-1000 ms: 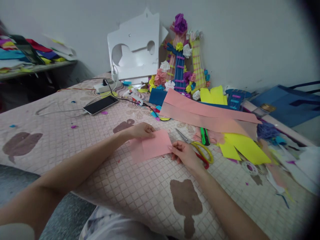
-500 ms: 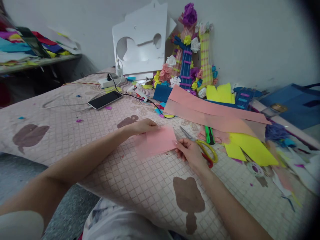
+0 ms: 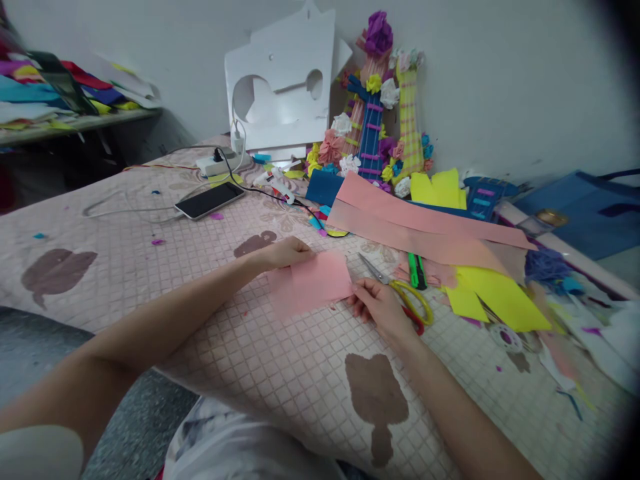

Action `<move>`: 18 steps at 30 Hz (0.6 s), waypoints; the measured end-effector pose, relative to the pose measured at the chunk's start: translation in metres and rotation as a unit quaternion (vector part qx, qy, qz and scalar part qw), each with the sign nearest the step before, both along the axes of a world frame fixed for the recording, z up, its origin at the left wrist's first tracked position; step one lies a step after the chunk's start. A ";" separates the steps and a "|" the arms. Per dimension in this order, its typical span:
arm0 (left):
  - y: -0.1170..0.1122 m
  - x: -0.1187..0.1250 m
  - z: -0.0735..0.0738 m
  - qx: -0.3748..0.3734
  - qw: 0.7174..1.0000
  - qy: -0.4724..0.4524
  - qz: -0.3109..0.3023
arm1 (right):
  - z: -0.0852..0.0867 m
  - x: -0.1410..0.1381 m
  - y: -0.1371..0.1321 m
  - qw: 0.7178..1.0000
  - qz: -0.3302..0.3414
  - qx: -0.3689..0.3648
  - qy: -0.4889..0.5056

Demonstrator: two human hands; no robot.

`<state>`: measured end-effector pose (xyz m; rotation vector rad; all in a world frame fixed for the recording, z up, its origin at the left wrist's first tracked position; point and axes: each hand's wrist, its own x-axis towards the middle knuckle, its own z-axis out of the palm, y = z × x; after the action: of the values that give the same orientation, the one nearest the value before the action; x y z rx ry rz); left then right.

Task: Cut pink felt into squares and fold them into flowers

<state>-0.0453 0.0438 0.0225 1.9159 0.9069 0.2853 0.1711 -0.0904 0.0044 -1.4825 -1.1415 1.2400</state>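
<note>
A pink sheet of crepe paper, part of it folded double, is spread between my two hands just over the patterned tablecloth. My left hand pinches its upper left edge. The lower right corner is held by my right hand, between thumb and fingers. Right behind my right hand lie scissors with yellow and red handles, blades pointing up and left. A green and black box cutter lies beyond them.
Long pink paper strips and yellow paper pieces lie at the right. Farther back are a hot glue gun, a phone on a cable and a power strip. Paper-decorated guitars lean against the wall.
Both hands keep their hold on the pink paper, almost still. My right hand's fingers have shifted very slightly at the corner. The view has moved a little.
</note>
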 end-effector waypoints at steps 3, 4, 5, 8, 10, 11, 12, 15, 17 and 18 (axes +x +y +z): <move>-0.001 0.001 0.003 0.020 0.999 0.020 0.035 | 0.000 0.000 0.000 1.000 0.005 0.001 0.004; -0.001 0.001 0.003 0.023 0.998 0.024 0.044 | 0.001 0.000 -0.001 1.000 0.005 0.002 0.004; -0.001 0.001 0.004 0.024 0.998 0.026 0.051 | 0.001 0.000 -0.001 1.000 0.004 0.003 0.003; -0.001 0.000 0.005 0.024 0.998 0.010 0.062 | 0.001 0.000 -0.002 1.000 0.003 -0.001 0.004; 0.000 -0.002 0.002 0.030 0.997 -0.006 0.072 | 0.001 0.000 -0.002 1.000 0.002 -0.003 0.004; 0.002 -0.003 0.001 0.042 0.996 -0.014 0.080 | 0.000 0.000 -0.001 1.000 0.002 -0.003 0.002; 0.005 -0.004 -0.001 0.060 0.994 -0.022 0.088 | -0.001 0.001 -0.001 1.000 0.003 -0.002 -0.001; 0.019 -0.004 -0.007 0.118 0.986 -0.041 0.110 | -0.003 0.001 0.000 1.000 0.009 0.002 -0.018; 0.034 0.002 -0.008 0.136 0.983 -0.044 0.114 | -0.003 0.000 0.001 1.000 0.012 0.005 -0.025; 0.041 0.006 -0.007 0.142 0.983 -0.042 0.112 | -0.004 -0.001 0.001 1.000 0.011 0.007 -0.028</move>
<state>-0.0390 0.0851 0.0156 2.0424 1.0732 0.6550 0.1700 -0.0891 0.0008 -1.5065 -1.2049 1.2103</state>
